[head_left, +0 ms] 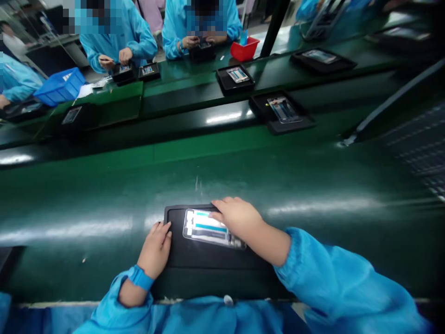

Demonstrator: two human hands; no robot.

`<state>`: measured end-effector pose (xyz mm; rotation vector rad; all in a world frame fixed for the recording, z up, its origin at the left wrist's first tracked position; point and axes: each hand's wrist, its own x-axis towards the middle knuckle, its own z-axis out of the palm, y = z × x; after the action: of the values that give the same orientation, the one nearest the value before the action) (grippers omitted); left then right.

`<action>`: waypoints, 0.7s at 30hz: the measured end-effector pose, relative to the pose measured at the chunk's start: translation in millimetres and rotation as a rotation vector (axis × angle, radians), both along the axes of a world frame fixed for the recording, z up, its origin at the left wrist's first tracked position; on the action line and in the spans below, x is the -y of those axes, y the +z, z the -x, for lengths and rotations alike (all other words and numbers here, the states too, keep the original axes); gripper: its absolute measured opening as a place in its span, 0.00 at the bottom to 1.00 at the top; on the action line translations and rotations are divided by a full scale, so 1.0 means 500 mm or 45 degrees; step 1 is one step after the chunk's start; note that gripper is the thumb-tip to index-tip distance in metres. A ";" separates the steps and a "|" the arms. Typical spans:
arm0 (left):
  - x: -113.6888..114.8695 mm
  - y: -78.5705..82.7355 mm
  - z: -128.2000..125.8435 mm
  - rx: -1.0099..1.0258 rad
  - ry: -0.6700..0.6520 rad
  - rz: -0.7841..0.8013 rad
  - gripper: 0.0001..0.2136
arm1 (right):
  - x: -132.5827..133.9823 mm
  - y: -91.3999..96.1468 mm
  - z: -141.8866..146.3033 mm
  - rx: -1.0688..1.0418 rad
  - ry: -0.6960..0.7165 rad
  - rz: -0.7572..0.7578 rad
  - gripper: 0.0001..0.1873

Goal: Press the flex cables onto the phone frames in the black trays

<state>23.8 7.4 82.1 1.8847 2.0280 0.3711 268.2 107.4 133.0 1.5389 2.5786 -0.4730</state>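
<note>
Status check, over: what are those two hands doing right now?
Left hand flat on the black tray, at its left edge. Right hand resting on the silver phone frame lying in that tray. Green belt around it; nothing blocking.

Long glossy dark-green conveyor belt (104, 185) across the whole width, streaked with pale glare from overhead light. Behind it, a second green work surface (194, 83) running parallel. On these, flat black rectangular trays (239, 86) spaced well apart. At far left, a blue plastic crate (59, 88); near the middle back, a small red plastic bin (243, 50). Beside the red bin, a dark upright post (274, 25). Along the far side, seated people in light-blue smocks (139, 37).
</note>
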 end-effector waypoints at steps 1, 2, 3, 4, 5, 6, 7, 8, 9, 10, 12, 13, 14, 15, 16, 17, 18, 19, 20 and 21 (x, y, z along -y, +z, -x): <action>0.000 0.000 0.007 -0.022 -0.003 0.002 0.17 | -0.002 0.002 0.010 0.005 -0.021 0.015 0.18; 0.001 0.000 0.012 -0.045 -0.001 0.007 0.17 | -0.006 0.003 0.020 0.007 -0.041 0.027 0.17; 0.001 0.000 0.017 -0.068 0.006 0.013 0.17 | -0.009 0.004 0.027 -0.002 -0.064 0.028 0.18; 0.002 0.001 0.021 -0.089 0.016 0.015 0.18 | -0.013 0.005 0.031 -0.028 -0.081 0.024 0.18; 0.003 0.001 0.023 -0.107 0.025 0.011 0.18 | -0.016 0.004 0.031 -0.073 -0.095 0.023 0.18; 0.005 0.002 0.023 -0.126 0.032 -0.004 0.19 | -0.017 0.003 0.027 -0.133 -0.114 0.024 0.18; 0.006 0.003 0.021 -0.147 0.043 -0.033 0.19 | -0.017 0.002 0.017 -0.202 -0.143 0.033 0.18; 0.007 0.005 0.017 -0.170 0.060 -0.076 0.19 | -0.016 0.001 0.004 -0.269 -0.186 0.048 0.18; 0.008 0.008 0.009 -0.193 0.078 -0.124 0.19 | -0.012 0.001 -0.012 -0.322 -0.238 0.071 0.18; 0.007 0.012 -0.001 -0.211 0.092 -0.170 0.18 | -0.007 0.002 -0.029 -0.356 -0.291 0.095 0.18; 0.004 0.021 -0.029 -0.225 0.070 -0.238 0.17 | 0.011 0.007 -0.063 -0.365 -0.355 0.134 0.17; 0.001 0.026 -0.046 -0.220 0.018 -0.256 0.16 | 0.024 0.009 -0.076 -0.354 -0.350 0.148 0.17; -0.002 0.031 -0.064 -0.215 -0.059 -0.268 0.16 | 0.038 0.012 -0.086 -0.338 -0.325 0.157 0.16; -0.006 0.035 -0.083 -0.214 -0.144 -0.281 0.16 | 0.052 0.013 -0.092 -0.324 -0.283 0.160 0.15; -0.008 0.039 -0.101 -0.221 -0.224 -0.295 0.15 | 0.067 0.013 -0.095 -0.313 -0.233 0.153 0.15; -0.011 0.041 -0.118 -0.234 -0.293 -0.306 0.15 | 0.080 0.012 -0.094 -0.306 -0.177 0.137 0.14; -0.013 0.042 -0.133 -0.251 -0.346 -0.314 0.14 | 0.091 0.009 -0.091 -0.303 -0.122 0.114 0.14; -0.014 0.042 -0.148 -0.270 -0.386 -0.319 0.14 | 0.100 0.004 -0.087 -0.304 -0.072 0.089 0.13; -0.015 0.042 -0.161 -0.291 -0.416 -0.319 0.14 | 0.106 -0.001 -0.082 -0.308 -0.037 0.065 0.13; -0.017 0.040 -0.173 -0.310 -0.443 -0.315 0.13 | 0.110 -0.006 -0.078 -0.311 -0.022 0.044 0.13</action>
<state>110.5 15.7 102.3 2.4916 1.8083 0.3234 307.3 52.4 129.9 1.5831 2.7174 -0.7468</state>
